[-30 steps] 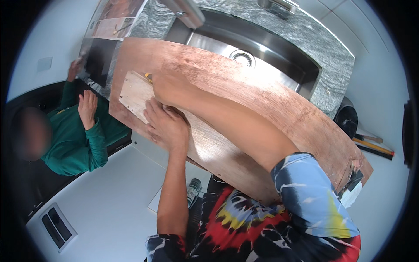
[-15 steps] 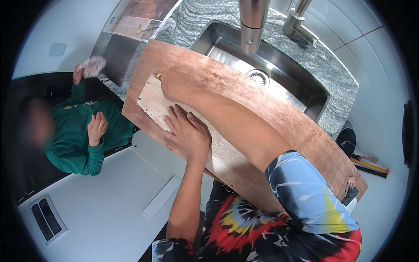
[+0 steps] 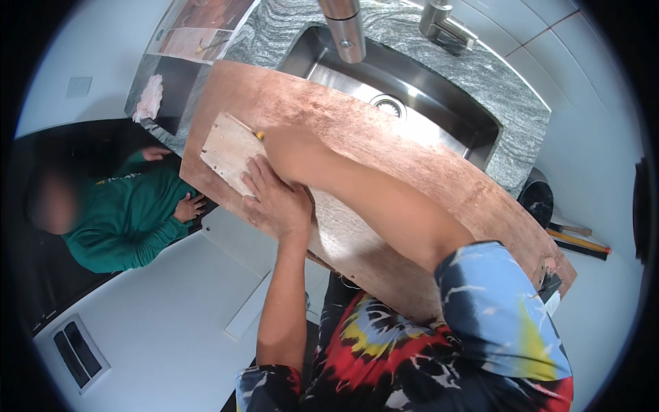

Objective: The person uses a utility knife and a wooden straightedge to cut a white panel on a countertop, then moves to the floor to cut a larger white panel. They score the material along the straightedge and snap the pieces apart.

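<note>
Lying flat under the left hand [image 3: 278, 202], pale worn wooden board [image 3: 230, 151].

Two bare hands at one counter: the left hand [image 3: 278, 202] lies flat on one pale plank [image 3: 230, 152], and the right hand [image 3: 274, 141] shows only at the end of its forearm, with one small yellow object [image 3: 259, 135] beside it. One long wooden slab [image 3: 384, 172] spans one steel sink [image 3: 412, 103] with one drain [image 3: 389, 106], one spout [image 3: 343, 27] and one tap handle [image 3: 439, 20]. One second person [image 3: 123, 213] in green sits at the left, both hands showing. One white rag [image 3: 149, 99] lies on the stone counter [image 3: 508, 103], and one vent [image 3: 77, 351] is set in the floor.
</note>
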`<state>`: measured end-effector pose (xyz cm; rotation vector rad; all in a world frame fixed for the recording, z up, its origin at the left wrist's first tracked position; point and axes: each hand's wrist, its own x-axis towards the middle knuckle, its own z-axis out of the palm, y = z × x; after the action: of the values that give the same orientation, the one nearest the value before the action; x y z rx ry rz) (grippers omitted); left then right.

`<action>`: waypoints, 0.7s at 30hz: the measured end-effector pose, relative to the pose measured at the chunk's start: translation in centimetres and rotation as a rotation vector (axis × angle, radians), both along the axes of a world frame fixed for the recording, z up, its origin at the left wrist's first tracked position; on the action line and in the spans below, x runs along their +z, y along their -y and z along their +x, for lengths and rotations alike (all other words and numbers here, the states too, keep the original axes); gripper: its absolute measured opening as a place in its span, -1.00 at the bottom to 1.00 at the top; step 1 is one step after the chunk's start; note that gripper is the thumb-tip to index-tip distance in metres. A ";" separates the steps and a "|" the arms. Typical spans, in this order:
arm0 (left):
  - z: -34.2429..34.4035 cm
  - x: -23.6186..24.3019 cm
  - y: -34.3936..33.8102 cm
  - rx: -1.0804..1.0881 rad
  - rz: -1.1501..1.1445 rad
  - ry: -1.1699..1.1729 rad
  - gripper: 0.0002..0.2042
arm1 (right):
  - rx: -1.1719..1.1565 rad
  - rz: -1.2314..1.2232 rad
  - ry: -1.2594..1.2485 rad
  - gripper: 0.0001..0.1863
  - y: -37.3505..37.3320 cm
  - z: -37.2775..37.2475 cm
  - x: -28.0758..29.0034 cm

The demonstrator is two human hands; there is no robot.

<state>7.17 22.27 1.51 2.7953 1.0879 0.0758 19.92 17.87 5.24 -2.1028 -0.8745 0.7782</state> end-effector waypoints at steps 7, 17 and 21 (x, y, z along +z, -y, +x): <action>-0.1 -0.4 -0.2 0.042 -0.058 0.079 -0.49 | 0.021 -0.218 -0.112 -0.62 10.9 -5.4 1.7; 0.2 -0.1 -0.3 0.037 -0.060 0.070 -0.49 | -0.125 0.182 0.104 -0.76 -4.0 2.7 -2.6; -0.2 -0.2 -0.4 0.037 -0.050 0.067 -0.49 | -0.114 0.143 0.084 -0.78 -7.1 3.2 -3.3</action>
<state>6.95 22.66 1.29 2.7081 1.1108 0.1434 23.15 24.96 1.97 -2.0507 -0.8217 0.5560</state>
